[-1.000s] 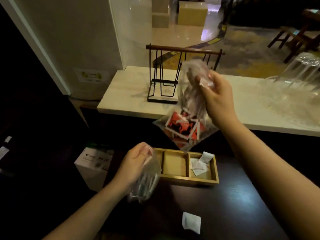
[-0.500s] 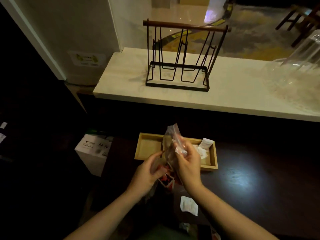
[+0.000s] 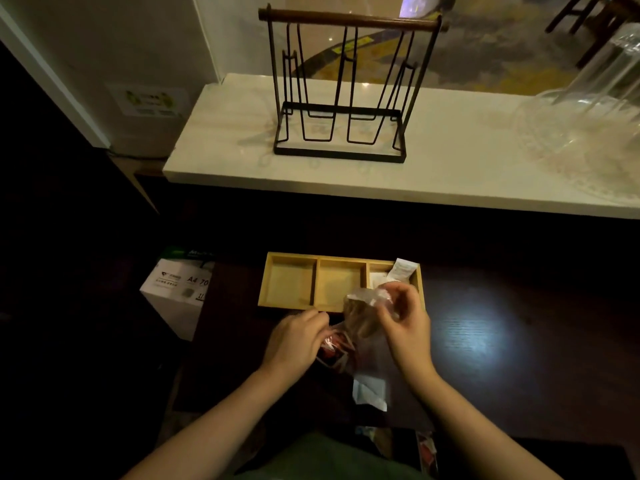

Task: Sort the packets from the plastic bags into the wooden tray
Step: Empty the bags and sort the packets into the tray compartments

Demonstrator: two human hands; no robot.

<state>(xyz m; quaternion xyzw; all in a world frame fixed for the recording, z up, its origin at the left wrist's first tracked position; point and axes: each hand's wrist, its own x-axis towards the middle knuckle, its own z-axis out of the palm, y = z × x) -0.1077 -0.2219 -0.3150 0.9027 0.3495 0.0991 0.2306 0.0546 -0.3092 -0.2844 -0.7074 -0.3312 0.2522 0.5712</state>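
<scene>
A three-compartment wooden tray (image 3: 263, 296) sits on the dark table in front of me. White packets (image 3: 400, 270) lie in its right compartment; the left and middle ones hold nothing. Just in front of the tray both hands hold a clear plastic bag (image 3: 360, 317). My right hand (image 3: 407, 327) pinches the bag's top. My left hand (image 3: 294, 341) grips its lower left side, where red packets (image 3: 334, 351) show through the plastic. One white packet (image 3: 370, 393) lies loose on the table below the bag.
A black wire rack (image 3: 339, 91) with a wooden bar stands on the pale counter (image 3: 450, 168) behind the tray. Clear glassware (image 3: 588, 133) is at the counter's right. A white A4 paper box (image 3: 176, 289) sits left of the table. More packets (image 3: 427, 452) lie near my lap.
The bag of red packets came down from in front of the rack to the table by the tray. My left hand dropped its other bag and took hold of this one.
</scene>
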